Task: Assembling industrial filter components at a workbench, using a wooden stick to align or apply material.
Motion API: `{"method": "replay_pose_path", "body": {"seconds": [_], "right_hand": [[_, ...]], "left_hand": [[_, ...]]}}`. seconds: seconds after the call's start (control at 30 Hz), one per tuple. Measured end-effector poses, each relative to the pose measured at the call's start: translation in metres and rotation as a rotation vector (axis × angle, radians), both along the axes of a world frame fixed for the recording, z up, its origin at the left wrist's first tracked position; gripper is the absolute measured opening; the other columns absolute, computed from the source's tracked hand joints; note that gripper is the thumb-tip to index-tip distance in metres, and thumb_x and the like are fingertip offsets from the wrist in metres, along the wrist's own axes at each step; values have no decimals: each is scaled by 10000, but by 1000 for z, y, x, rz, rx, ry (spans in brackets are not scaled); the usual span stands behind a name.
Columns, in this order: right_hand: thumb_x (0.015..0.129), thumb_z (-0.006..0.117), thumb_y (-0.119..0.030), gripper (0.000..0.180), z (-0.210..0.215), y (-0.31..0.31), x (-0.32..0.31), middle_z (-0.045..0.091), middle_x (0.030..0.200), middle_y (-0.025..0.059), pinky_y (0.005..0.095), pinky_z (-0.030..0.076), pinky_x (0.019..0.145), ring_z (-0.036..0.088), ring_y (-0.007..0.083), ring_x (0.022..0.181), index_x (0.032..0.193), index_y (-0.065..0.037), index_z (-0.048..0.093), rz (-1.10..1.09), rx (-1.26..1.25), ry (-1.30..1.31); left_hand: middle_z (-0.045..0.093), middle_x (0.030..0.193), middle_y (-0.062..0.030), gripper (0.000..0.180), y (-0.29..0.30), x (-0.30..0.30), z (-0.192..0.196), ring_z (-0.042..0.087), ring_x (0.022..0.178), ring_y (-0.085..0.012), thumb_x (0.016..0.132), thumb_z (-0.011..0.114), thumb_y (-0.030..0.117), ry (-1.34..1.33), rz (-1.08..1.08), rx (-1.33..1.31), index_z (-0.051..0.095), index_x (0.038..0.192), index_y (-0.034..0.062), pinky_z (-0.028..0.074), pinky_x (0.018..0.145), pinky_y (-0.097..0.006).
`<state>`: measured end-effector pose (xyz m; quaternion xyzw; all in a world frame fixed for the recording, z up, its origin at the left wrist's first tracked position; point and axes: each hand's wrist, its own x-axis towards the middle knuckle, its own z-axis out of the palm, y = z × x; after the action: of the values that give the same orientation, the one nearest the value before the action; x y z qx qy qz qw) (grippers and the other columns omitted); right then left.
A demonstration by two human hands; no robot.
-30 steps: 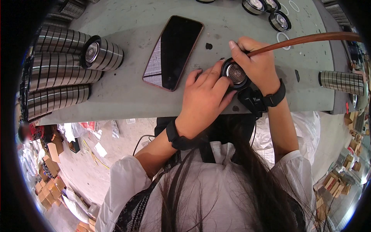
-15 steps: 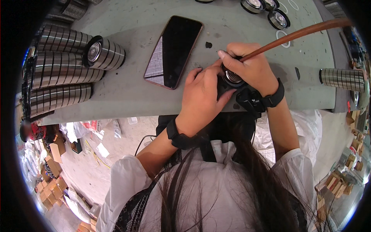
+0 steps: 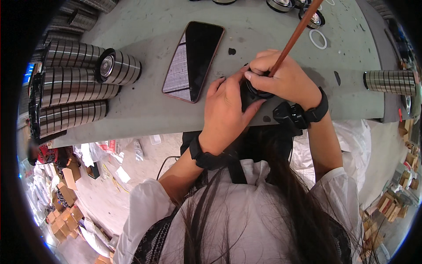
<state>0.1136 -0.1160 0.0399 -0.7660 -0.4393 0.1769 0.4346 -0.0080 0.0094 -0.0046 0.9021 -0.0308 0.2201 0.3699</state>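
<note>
Near the table's front edge, my left hand [image 3: 224,110] grips a small black round part [image 3: 258,92], its fingers and thumb around the sides. My right hand [image 3: 288,81] is closed around the lower end of a brown wooden stick [image 3: 298,35], which slants up toward the far right. The stick's tip is hidden behind my fingers, over the round part. Most of the part's top is covered by my right hand. A dark phone [image 3: 204,55] lies flat to the left of my hands.
Stacks of silver, black-edged cylinders [image 3: 72,83] lie at the left, beside a shorter stack [image 3: 121,67]. Another stack [image 3: 391,82] lies at the right edge. A white ring [image 3: 311,37] and several round metal parts [image 3: 280,4] sit farther back. Cardboard boxes [image 3: 66,222] stand on the floor.
The stick has swung from a low rightward slant to a steeper one. My right hand has turned with it and now covers the perforated metal top seen earlier. My left hand keeps its grip.
</note>
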Motion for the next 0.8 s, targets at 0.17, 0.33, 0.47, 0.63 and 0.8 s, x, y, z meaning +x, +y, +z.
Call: {"method": "replay_pose_path", "body": {"seconds": [0.17,0.33,0.47,0.63,0.8], "right_hand": [[813,598,-267,313,-9,4,1,454,603,133,370,351,541,441,297,574,689,2,496,-38,-34,-65],[855,612,-266,333,-13,8,0,439,614,146,386,350,532,423,307,562,716,9,485,-176,180,-211],[862,610,-232,313,-17,9,-2,419,615,147,371,345,528,387,306,564,724,14,473,-277,183,-216],[879,598,-234,317,-14,4,-4,362,618,148,355,325,514,324,286,564,740,17,464,-353,176,-71],[878,597,-226,314,-10,-13,1,356,618,159,366,321,507,327,307,561,727,4,446,-430,71,-120]], "left_hand": [[637,1063,-157,663,0,0,3,618,954,-302,694,779,184,82,11,-67,430,1218,-25,400,905,-417],[622,1096,-140,663,1,4,3,616,958,-292,678,785,205,38,5,17,456,1213,-7,402,901,-420],[607,1147,-123,686,2,4,5,607,988,-277,669,787,199,52,4,37,449,1236,14,403,894,-411],[597,1186,-110,483,1,3,4,585,1049,-257,682,775,174,30,-25,72,525,1077,52,405,878,-391],[592,1208,-112,411,-1,2,5,583,1061,-251,687,769,173,29,-18,51,535,1003,52,406,877,-387]]}}
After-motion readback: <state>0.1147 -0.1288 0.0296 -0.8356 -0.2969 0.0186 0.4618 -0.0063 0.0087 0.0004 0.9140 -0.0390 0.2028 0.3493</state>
